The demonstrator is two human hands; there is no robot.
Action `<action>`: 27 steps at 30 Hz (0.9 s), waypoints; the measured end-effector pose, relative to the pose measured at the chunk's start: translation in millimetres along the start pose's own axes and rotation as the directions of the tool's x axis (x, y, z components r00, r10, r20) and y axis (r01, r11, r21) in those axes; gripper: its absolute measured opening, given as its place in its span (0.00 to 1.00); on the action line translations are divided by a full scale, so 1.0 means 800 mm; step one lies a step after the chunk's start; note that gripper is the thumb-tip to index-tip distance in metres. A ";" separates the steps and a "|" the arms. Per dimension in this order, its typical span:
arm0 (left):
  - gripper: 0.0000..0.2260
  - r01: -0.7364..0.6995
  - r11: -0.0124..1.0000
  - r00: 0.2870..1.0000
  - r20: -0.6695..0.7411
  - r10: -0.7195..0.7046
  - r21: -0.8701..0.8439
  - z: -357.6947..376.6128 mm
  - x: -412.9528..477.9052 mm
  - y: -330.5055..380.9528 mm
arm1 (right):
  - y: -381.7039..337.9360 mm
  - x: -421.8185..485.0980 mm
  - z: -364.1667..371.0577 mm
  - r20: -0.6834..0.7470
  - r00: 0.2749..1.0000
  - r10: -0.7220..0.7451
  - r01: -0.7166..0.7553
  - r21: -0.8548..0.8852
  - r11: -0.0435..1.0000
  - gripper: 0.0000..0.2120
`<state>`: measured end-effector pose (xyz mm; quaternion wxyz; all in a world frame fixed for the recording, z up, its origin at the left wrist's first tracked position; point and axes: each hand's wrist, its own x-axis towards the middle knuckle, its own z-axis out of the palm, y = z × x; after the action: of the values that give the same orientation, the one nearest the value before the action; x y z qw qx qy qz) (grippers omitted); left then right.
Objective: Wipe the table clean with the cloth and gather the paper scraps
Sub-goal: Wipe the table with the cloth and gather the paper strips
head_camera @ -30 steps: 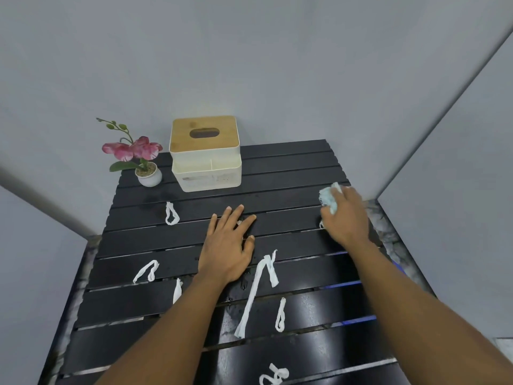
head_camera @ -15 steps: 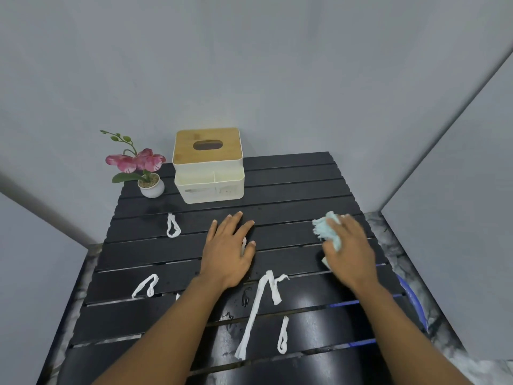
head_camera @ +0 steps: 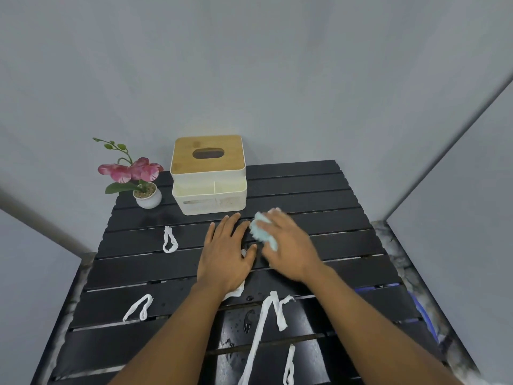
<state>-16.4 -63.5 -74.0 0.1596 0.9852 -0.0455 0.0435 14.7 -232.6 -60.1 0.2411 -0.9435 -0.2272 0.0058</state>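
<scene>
Black slatted counter (head_camera: pixel 305 190): right hand (head_camera: pixel 288 245) grips the cloth (head_camera: pixel 262 232) just before the tissue box (head_camera: pixel 208 176); left hand (head_camera: pixel 226 254) lies flat, released, beside it; scraps (head_camera: pixel 170 240) scattered nearer.

The right hand (head_camera: pixel 288 245) has swept the pale blue cloth (head_camera: pixel 262 230) leftward across the dark slatted surface (head_camera: pixel 319 195), from the right edge a second ago to a spot just in front of the tissue box (head_camera: pixel 209 176), now close beside the left hand (head_camera: pixel 226 258). The cloth and right fingers (head_camera: pixel 277 215) are blurred. The left hand, flat on the slats, now sits nearer the tissue box, and a paper scrap (head_camera: pixel 236 291) shows at its wrist.
</scene>
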 end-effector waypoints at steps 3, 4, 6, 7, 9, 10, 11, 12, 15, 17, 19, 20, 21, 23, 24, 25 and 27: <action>0.28 -0.009 1.000 1.000 -0.003 0.009 0.009 0.000 0.001 0.001 | 0.006 -0.038 -0.008 -0.024 0.999 -0.028 0.030 0.069 0.997 0.27; 0.28 -0.009 1.000 1.000 -0.007 0.009 0.010 -0.001 0.000 0.001 | 0.025 -0.041 -0.015 -0.063 0.997 0.039 -0.035 0.060 0.998 0.27; 0.27 -0.006 1.000 1.000 -0.015 0.006 0.008 0.000 -0.001 0.001 | 0.073 -0.034 -0.038 -0.198 0.957 0.214 -0.215 0.016 0.976 0.28; 0.27 -0.005 1.000 1.000 -0.018 0.005 0.007 0.000 -0.002 0.001 | 0.098 -0.027 -0.050 -0.256 0.920 0.296 -0.308 -0.007 0.951 0.27; 0.26 -0.006 1.000 1.000 -0.016 0.007 0.009 0.000 -0.002 0.002 | 0.134 -0.008 -0.069 -0.297 0.856 0.423 -0.447 -0.015 0.894 0.25; 0.26 -0.008 1.000 1.000 -0.014 0.008 0.011 0.000 -0.002 0.002 | 0.144 0.003 -0.073 -0.295 0.840 0.455 -0.479 -0.011 0.878 0.24; 0.26 -0.009 1.000 1.000 -0.014 0.009 0.012 0.000 -0.001 0.003 | 0.147 0.015 -0.074 -0.286 0.836 0.468 -0.492 -0.014 0.870 0.23; 0.27 -0.008 1.000 1.000 -0.016 0.008 0.010 0.000 -0.001 0.003 | 0.143 0.029 -0.071 -0.276 0.845 0.458 -0.484 -0.032 0.874 0.22; 0.27 -0.003 1.000 1.000 -0.019 0.003 0.001 -0.001 -0.002 0.004 | 0.098 0.063 -0.050 -0.223 0.924 0.310 -0.336 -0.089 0.937 0.21; 0.27 0.004 1.000 1.000 -0.010 -0.004 0.002 -0.001 -0.001 0.004 | 0.060 0.069 -0.029 -0.131 0.974 0.183 -0.194 -0.079 0.978 0.24; 0.27 0.005 1.000 1.000 0.000 -0.005 0.006 -0.002 0.001 0.004 | 0.029 0.057 -0.011 -0.033 0.998 0.057 -0.059 -0.053 0.997 0.28; 0.28 0.001 1.000 1.000 0.005 -0.001 0.009 -0.003 0.001 0.004 | 0.019 0.045 -0.006 0.003 1.000 0.007 -0.007 -0.027 1.000 0.28; 0.29 -0.003 1.000 1.000 0.010 0.003 0.011 -0.003 0.000 0.004 | 0.012 0.031 -0.003 0.019 0.999 -0.035 0.035 0.005 0.999 0.28; 0.29 -0.012 1.000 1.000 0.019 0.012 0.011 -0.004 -0.003 0.004 | 0.010 -0.001 -0.003 0.010 0.997 -0.082 0.081 0.071 0.994 0.26; 0.30 -0.018 1.000 1.000 0.021 0.018 0.016 -0.005 -0.004 0.004 | 0.015 -0.016 -0.005 -0.010 0.997 -0.070 0.071 0.089 0.994 0.26; 0.30 -0.030 0.999 0.999 0.022 0.030 0.031 -0.006 -0.005 0.005 | 0.025 -0.027 -0.008 -0.041 0.998 -0.037 0.041 0.088 0.995 0.27; 0.29 -0.085 0.993 0.996 0.030 0.083 0.081 -0.011 0.000 0.007 | 0.054 -0.035 -0.023 -0.137 0.987 0.084 -0.076 0.058 0.995 0.29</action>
<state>-17.2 -66.1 -64.2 0.1161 0.9886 -0.0871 0.0389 10.6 -286.9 -66.6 0.2807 -0.9433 -0.1715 -0.0442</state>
